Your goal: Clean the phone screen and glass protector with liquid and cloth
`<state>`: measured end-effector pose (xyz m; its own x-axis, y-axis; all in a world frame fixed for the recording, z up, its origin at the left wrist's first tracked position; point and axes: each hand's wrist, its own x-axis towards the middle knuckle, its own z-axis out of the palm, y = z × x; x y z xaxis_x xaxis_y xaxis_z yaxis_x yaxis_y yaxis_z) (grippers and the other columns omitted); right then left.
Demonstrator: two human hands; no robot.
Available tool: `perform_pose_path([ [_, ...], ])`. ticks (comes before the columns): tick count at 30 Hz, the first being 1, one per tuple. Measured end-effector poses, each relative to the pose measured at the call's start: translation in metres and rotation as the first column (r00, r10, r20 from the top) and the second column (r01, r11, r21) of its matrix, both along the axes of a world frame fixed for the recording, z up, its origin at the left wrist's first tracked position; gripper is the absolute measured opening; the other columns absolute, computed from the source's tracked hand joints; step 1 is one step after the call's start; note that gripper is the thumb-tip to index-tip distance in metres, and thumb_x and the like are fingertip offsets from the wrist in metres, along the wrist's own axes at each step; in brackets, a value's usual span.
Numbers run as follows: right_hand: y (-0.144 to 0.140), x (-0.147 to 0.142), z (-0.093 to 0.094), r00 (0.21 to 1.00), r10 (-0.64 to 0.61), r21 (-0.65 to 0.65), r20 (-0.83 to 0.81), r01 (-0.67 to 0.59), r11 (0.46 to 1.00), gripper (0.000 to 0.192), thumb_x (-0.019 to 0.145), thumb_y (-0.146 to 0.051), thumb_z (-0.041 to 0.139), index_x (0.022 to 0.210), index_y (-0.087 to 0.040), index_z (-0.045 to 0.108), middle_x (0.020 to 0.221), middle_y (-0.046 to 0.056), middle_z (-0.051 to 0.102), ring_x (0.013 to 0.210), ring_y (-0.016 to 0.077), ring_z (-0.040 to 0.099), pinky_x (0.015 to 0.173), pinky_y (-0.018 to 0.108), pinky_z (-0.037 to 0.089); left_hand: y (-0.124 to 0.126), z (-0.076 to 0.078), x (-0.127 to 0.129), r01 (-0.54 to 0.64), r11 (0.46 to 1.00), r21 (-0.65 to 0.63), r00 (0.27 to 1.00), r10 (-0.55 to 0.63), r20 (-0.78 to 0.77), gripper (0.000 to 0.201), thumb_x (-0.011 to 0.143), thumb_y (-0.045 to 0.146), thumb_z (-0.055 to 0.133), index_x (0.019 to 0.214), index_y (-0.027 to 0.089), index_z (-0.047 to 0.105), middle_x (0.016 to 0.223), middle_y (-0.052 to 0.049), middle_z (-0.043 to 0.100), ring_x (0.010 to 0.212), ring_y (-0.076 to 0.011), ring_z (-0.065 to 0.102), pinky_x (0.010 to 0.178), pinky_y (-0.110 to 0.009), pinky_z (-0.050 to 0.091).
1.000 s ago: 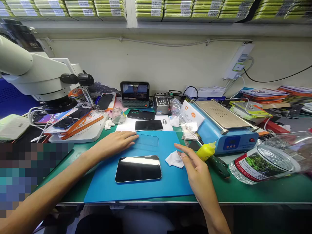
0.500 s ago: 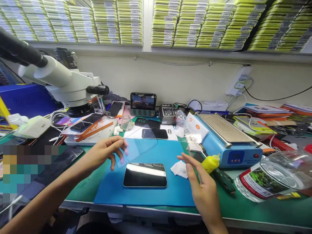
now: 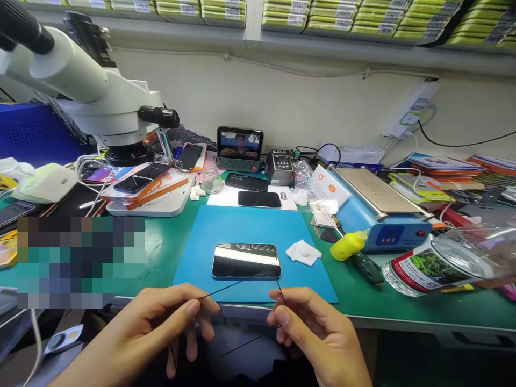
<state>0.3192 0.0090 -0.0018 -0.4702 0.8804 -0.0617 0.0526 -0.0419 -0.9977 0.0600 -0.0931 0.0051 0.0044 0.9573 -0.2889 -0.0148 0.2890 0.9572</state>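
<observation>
A cluttered repair bench with a green top runs below a shelf of stacked yellow-green boxes, seen from the head camera. At the centre lies a blue mat, and on it a phone rests flat, its dark screen up and its long side across the view. At 3 o'clock from the phone, just beside it on the mat, sits a crumpled white wipe; further the same way stand a yellow bottle and a blue heating plate machine. At 10 o'clock, well apart, a white microscope hangs over phones on its base.

At 6 o'clock from the phone, off the near edge of the bench, the left hand and right hand hold a clear glass screen protector between them. Each hand pinches an end, thumb against curled fingertips. The sheet is tilted, nearly edge-on, its far edge just over the mat's near border.
</observation>
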Motion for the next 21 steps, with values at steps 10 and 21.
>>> perform_pose_path([
  [10, -0.011, 0.0, -0.005, 0.99, -0.128, -0.126, -0.053, 0.121, 0.985, 0.027, 0.089, -0.049, 0.084, 0.095, -0.023, 0.083, 0.077, 0.008, 0.08, 0.062, 0.0185, 0.072, 0.054, 0.025, 0.057, -0.032, -0.048, 0.014, -0.234, 0.923, 0.307, 0.863, 0.342, -0.372, 0.062, 0.094, 0.061, 0.075, 0.15, 0.053, 0.052, 0.147, -0.003, 0.069, 0.114, -0.0303, 0.076, 0.087, -0.039, 0.069],
  [21, -0.027, -0.015, -0.003, 0.966, -0.249, -0.127, 0.069, 0.256, 0.958, 0.033, 0.082, -0.057, 0.087, 0.089, -0.024, 0.084, 0.072, 0.004, 0.075, 0.063, 0.0168, 0.068, 0.056, 0.023, 0.056, -0.031, -0.058, 0.021, 0.208, 0.825, 0.525, 0.316, 0.452, -0.834, 0.07, 0.108, 0.046, 0.061, 0.169, 0.027, 0.035, 0.137, -0.009, 0.07, 0.123, -0.0237, 0.07, 0.107, -0.029, 0.058],
])
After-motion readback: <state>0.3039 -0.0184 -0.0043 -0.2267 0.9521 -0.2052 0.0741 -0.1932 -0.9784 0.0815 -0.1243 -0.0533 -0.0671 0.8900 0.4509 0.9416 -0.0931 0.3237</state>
